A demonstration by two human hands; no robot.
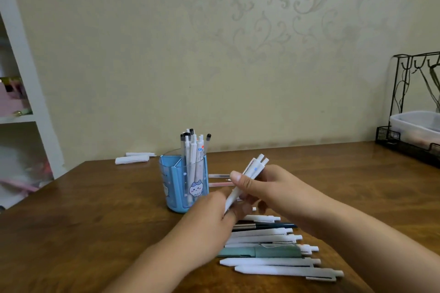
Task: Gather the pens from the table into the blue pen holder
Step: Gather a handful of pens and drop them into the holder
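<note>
The blue pen holder (183, 185) stands upright mid-table with several pens (194, 150) sticking out of its right compartment. My right hand (259, 188) grips a small bunch of white pens (246, 179), tilted with their clicker ends up and to the right, just right of the holder. My left hand (214, 211) touches the lower tips of that bunch. A pile of several loose pens (269, 247), white, teal and dark, lies on the table below my hands. Two more pens (219, 179) lie flat behind the holder's right side.
The brown wooden table (95, 221) meets a patterned wall at the back. Two white rolled items (133, 158) lie at the table's far left edge. A black wire rack (412, 121) with a clear plastic box stands at the far right. White shelves are at the left.
</note>
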